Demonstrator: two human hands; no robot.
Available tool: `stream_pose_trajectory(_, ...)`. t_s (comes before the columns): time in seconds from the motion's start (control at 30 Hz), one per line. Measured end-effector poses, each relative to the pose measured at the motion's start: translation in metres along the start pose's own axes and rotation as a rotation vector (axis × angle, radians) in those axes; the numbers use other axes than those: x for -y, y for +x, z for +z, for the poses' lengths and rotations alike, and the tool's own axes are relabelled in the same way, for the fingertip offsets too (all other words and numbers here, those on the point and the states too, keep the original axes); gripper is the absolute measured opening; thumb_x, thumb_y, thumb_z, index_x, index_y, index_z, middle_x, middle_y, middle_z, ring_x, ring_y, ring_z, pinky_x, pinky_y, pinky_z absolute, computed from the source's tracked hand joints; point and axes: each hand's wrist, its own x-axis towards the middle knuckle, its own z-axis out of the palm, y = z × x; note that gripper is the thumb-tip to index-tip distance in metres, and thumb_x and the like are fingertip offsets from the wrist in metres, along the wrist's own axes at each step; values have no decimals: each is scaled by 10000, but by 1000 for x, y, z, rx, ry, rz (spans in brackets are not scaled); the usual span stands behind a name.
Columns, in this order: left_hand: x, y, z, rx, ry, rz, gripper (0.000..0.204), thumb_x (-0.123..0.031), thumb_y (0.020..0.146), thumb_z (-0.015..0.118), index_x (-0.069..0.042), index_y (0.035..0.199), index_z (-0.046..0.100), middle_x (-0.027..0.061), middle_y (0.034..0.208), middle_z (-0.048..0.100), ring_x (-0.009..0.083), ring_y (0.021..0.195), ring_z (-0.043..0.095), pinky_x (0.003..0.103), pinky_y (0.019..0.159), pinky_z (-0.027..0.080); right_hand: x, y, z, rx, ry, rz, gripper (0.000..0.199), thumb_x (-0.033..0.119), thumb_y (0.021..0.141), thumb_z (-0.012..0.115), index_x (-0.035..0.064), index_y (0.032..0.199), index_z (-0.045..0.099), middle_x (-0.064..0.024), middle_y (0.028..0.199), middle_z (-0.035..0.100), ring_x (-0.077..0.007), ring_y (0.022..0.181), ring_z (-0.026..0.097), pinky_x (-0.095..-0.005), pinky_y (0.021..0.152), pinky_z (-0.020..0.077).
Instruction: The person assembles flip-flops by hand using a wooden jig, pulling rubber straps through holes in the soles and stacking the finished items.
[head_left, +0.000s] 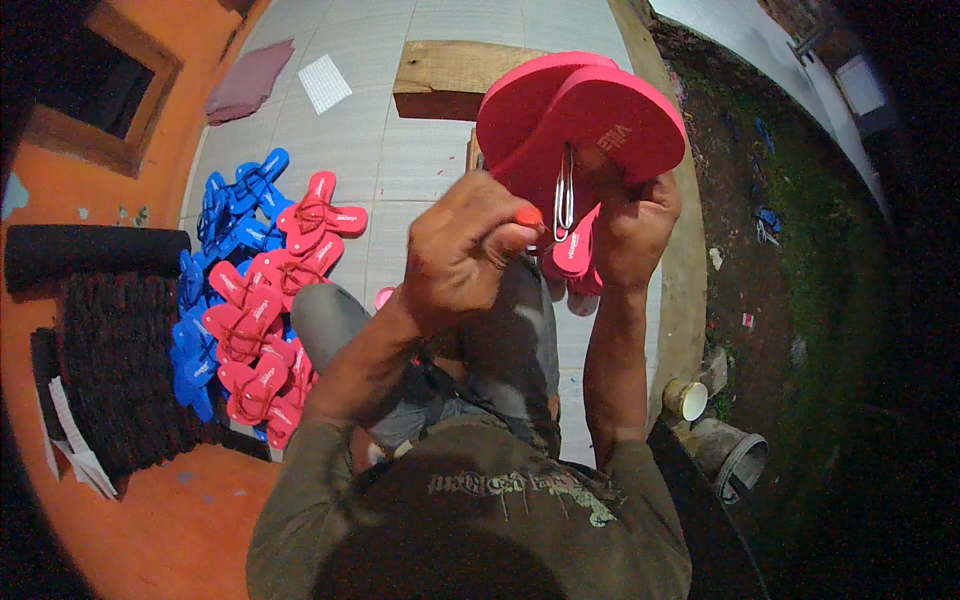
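Note:
My right hand [638, 228] grips a pair of overlapping red flip-flop soles [620, 120], raised in front of me. No strap shows on these soles. My left hand [460, 240] is closed in a fist around a small tool handle with a red end [528, 215]; the rest of it is hidden in the fingers. Between the two hands a shiny looped metal wire [563, 200] stands against the soles' lower part. Whether it joins the red-ended handle, I cannot tell. Below the hands lies another red flip-flop [572, 255], partly covered.
Finished red flip-flops [250, 320] and blue flip-flops [240, 230] are heaped on the left. Beside them are a stack of black straps [120, 370] and a black roll [95, 250]. Ahead lies a wooden block [440, 75]. Tiles end at a dirt strip; a white container [690, 400] stands right.

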Motion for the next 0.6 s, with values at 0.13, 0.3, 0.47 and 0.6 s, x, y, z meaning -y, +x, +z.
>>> stream_pose_trajectory(0.13, 8, 10, 2, 248, -57, 49, 216, -184, 828, 518, 3, 723, 544, 104, 630, 456, 259, 576, 449, 343, 507, 360, 1, 0, 1, -5, 59, 5, 226, -11, 758, 616, 10, 977, 567, -52, 908, 617, -118, 791, 580, -243, 694, 453)
stream_pose_trajectory(0.3, 26, 8, 5, 355, -111, 105, 248, -226, 837, 493, -21, 706, 540, 95, 616, 458, 269, 570, 447, 342, 509, 353, 4, 1, 2, 29, 49, -21, 253, -18, 745, 626, 11, 989, 561, -56, 926, 612, -124, 818, 576, -250, 725, 451)
stream_pose_trajectory(0.47, 24, 4, 5, 435, -322, -272, 335, -286, 886, 433, -37, 679, 519, 47, 567, 413, 174, 545, 406, 301, 519, 336, 11, 4, 1, 71, 2, -8, 263, -1, 738, 641, 8, 990, 568, -56, 922, 615, -117, 808, 576, -248, 717, 451)
stream_pose_trajectory(0.6, 8, 15, 4, 441, -563, -675, 379, -342, 896, 423, -32, 714, 543, -23, 577, 410, 74, 548, 360, 228, 511, 278, 23, 5, 0, 73, -16, 110, 252, 34, 733, 660, 6, 971, 583, -55, 893, 623, -111, 791, 577, -254, 705, 455)
